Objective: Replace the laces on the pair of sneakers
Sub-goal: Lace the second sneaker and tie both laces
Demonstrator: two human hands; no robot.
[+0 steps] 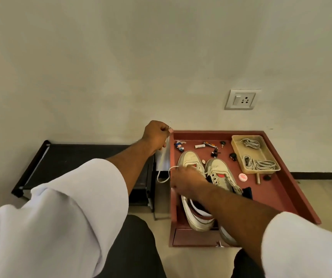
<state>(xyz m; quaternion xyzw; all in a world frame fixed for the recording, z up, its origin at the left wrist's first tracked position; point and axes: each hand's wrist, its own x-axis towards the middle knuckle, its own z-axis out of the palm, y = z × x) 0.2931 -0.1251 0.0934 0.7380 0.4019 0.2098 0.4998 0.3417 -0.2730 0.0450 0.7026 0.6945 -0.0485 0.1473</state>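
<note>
Pale plaster wall fills the upper half of the view, with a switch-and-socket plate (242,99) at 2 o'clock. Below it stands a low reddish-brown surface (293,189) with a raised rim. On it lie two white sneakers (193,163), side by side, toes toward the wall. At 1 o'clock from them sits a beige tray (236,146) holding coiled grey laces (261,164). Small trinkets (180,146) are scattered along the far edge, and a round pink badge (242,177) lies just right of the right-side shoe. The left hand (158,136) is raised at 11 o'clock from the shoes, fingers curled tight round a white lace (164,167) that hangs down, loops and runs back to the left-side sneaker. The right hand (187,180) rests on that sneaker's tongue area; whether its fingers pinch anything I cannot tell. A black rack (66,159) stands at 9 o'clock
</note>
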